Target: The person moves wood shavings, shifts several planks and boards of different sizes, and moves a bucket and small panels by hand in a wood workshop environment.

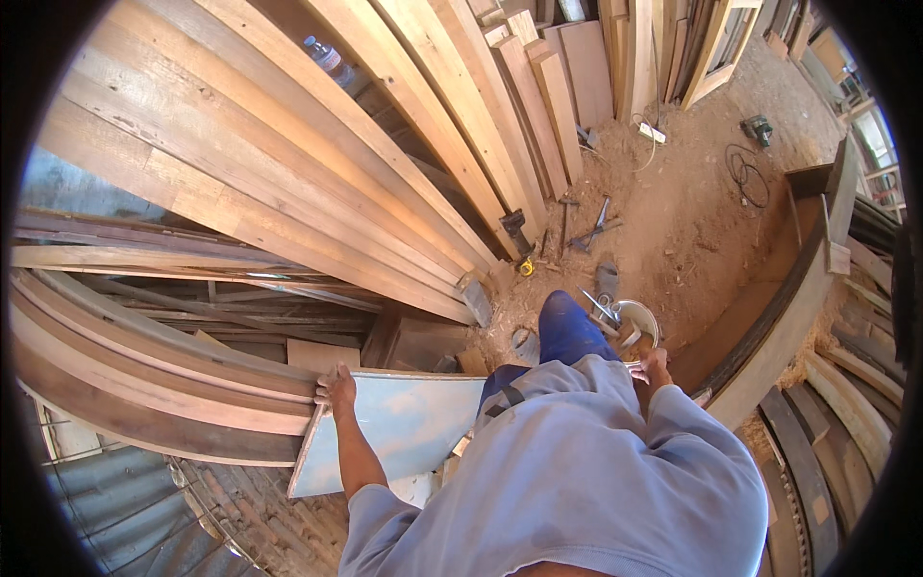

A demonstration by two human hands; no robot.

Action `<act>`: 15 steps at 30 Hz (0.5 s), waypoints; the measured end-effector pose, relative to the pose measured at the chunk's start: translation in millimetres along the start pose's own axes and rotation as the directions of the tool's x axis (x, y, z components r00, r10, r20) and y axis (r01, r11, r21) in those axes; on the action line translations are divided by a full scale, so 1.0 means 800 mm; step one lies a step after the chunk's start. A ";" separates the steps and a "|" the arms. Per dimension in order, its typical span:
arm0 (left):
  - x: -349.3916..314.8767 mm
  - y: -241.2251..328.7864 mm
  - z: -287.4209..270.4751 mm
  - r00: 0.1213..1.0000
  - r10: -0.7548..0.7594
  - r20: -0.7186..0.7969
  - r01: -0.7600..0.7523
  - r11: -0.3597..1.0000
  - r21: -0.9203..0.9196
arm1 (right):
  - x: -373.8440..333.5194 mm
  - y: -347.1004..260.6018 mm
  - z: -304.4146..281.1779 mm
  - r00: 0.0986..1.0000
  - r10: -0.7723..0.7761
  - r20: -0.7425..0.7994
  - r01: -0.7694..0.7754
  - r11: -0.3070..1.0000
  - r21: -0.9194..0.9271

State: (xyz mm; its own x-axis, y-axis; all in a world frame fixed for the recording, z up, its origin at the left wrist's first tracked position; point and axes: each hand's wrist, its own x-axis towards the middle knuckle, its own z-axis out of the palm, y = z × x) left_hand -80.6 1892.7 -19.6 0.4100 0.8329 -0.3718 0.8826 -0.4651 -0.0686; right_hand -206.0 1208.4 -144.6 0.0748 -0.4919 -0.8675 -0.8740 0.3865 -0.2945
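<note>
My left hand is closed on the upper left corner of a flat panel with a pale blue, cloudy face and a thin wooden edge. The panel leans at my left side, and my shirt covers part of it. On my other side, my right hand is closed beside a round whitish bucket. Something thin and pale shows at its fingers, too small to name. Metal hand tools stick out of the bucket, in front of my blue trousers.
Long planks fan out at the left, above curved timbers. A hammer, a yellow tape measure and a black power tool with its cord lie on the dusty floor. A curved wooden piece stands at my right.
</note>
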 end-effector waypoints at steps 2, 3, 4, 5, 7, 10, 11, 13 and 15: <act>0.006 -0.008 0.005 1.000 -0.007 -0.004 0.007 1.000 0.014 | 0.017 0.013 0.002 0.997 0.019 0.075 -0.026 0.995 0.100; 0.024 -0.029 0.014 1.000 -0.010 -0.018 0.010 1.000 0.010 | 0.017 0.014 0.007 0.997 0.021 0.075 -0.027 0.997 0.072; 0.035 -0.039 0.022 0.999 -0.012 -0.031 0.012 1.000 0.003 | 0.011 0.012 0.020 0.997 0.020 0.074 -0.024 0.999 0.044; 0.032 -0.033 0.022 1.000 -0.012 -0.020 0.012 1.000 0.013 | -0.002 0.008 0.028 0.998 0.021 0.063 -0.022 0.999 0.025; 0.012 -0.009 0.013 1.000 -0.002 0.001 0.002 1.000 0.029 | -0.008 0.003 0.027 0.997 0.005 0.081 -0.004 1.000 -0.014; 0.007 0.003 0.010 0.999 0.024 -0.032 -0.024 1.000 0.001 | -0.029 -0.013 0.041 0.995 -0.012 0.103 0.016 0.999 -0.036; 0.013 0.000 0.006 0.998 0.046 -0.037 -0.046 0.999 0.016 | -0.010 -0.008 0.048 0.991 -0.035 0.131 0.034 0.999 0.005; 0.033 -0.027 0.012 0.997 0.068 -0.025 -0.066 0.996 0.057 | 0.060 0.024 0.061 0.982 -0.067 0.178 0.057 0.997 0.060; 0.021 -0.030 0.013 0.998 -0.019 -0.066 0.021 0.999 0.043 | 0.031 0.006 0.072 0.995 -0.084 0.047 0.085 0.996 -0.023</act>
State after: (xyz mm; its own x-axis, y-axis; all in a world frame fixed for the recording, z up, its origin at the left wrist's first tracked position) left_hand -96.9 1915.0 -33.8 0.4078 0.8593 -0.3087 0.8805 -0.4596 -0.1164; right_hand -180.4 1243.2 -190.4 0.1703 -0.4853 -0.8576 -0.8751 0.3255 -0.3580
